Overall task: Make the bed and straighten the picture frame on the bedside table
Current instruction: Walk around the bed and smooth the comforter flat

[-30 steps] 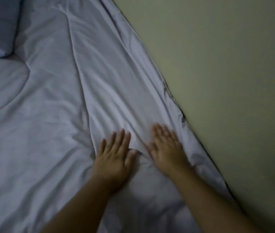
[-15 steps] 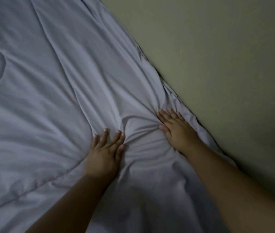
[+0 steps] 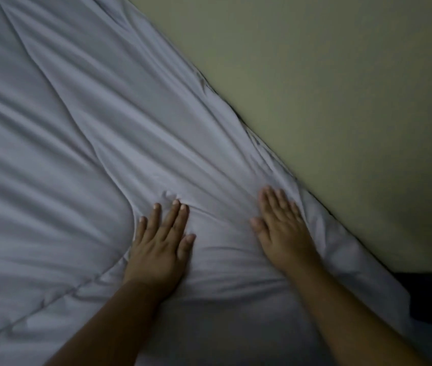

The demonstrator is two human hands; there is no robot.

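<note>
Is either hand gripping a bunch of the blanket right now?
No, the left hand and the right hand both lie flat, fingers stretched out, pressing on the blanket.

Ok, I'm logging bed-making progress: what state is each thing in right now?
Pale grey quilted comforter: spread out, creased around the hands.
Left hand: flat, palm down, fingers extended.
Right hand: flat, near the wall-side edge, motion-blurred.
</note>
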